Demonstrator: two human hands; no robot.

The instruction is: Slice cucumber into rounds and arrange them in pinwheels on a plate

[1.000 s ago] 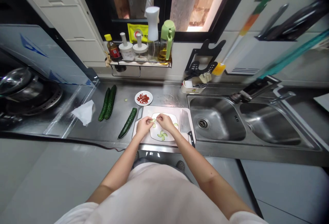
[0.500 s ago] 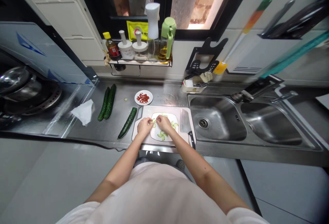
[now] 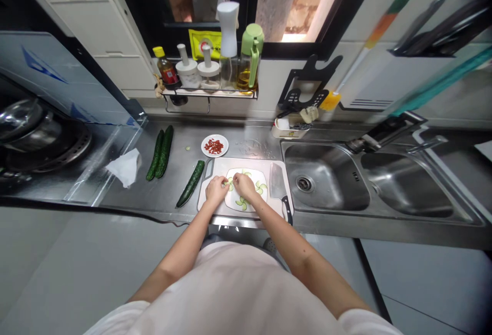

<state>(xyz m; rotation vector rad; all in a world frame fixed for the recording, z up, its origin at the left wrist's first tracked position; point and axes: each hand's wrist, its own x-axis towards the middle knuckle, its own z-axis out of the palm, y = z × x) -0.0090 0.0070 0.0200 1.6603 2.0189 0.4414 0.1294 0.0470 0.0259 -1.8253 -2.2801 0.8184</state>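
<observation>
A white square plate (image 3: 249, 204) lies on a pale cutting board (image 3: 205, 207), with curved green-edged slices (image 3: 242, 203) grouped on it like small flowers. My left hand (image 3: 217, 190) is at the plate's left edge, fingers pinched at a slice (image 3: 229, 183). Over the upper left of the plate, my right hand (image 3: 243, 186) has its fingertips pressed together close to the left ones; what they hold is too small to make out. A knife (image 3: 277, 183) rests on the right of the board.
Whole cucumbers (image 3: 191, 183) lie left of the board. Behind it stands a small plate of chopped red pieces (image 3: 213, 146). A white cloth (image 3: 126, 167) is farther left, a double sink (image 3: 326, 176) to the right, and a bottle shelf (image 3: 209, 93) above.
Both hands stay almost where they were, with only slight finger movement over the plate. The view has shifted a little.
</observation>
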